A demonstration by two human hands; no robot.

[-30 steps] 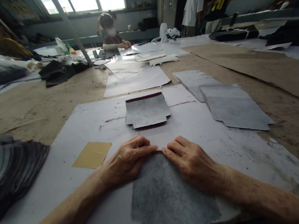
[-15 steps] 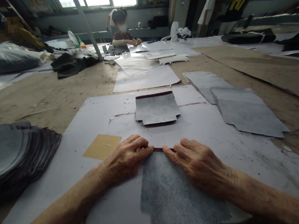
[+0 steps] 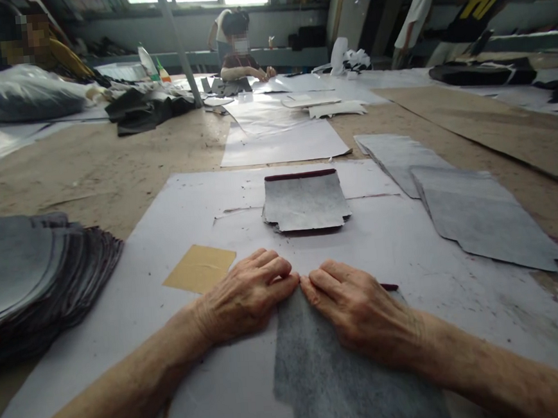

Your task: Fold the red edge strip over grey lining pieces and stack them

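A grey, fabric-like piece (image 3: pixel 340 371) lies in front of me on a white sheet (image 3: pixel 215 381). Along its far edge runs a dark red folded strip (image 3: pixel 389 286), visible just right of my right hand. My left hand (image 3: pixel 250 295) is closed, curled at the left end of that edge with thumb and finger pressed on it. Beside it, my right hand (image 3: pixel 357 306) is closed too, its fingers pressed together on the same edge. The two hands' fingertips almost meet. Between fingers and table, the edge itself is hidden.
Beyond my hands lies a small grey stack with a red edge (image 3: pixel 305 202). A tan square (image 3: pixel 200 268) is left of it. Grey pieces (image 3: pixel 486 212) lie at right, and a tall stack of rounded pieces (image 3: pixel 18 274) at left. A person (image 3: pixel 241 64) works across the table.
My right hand has slid left along the edge, closing the gap to my left hand and baring the red strip behind it. The view has shifted slightly; my left hand stays in place.
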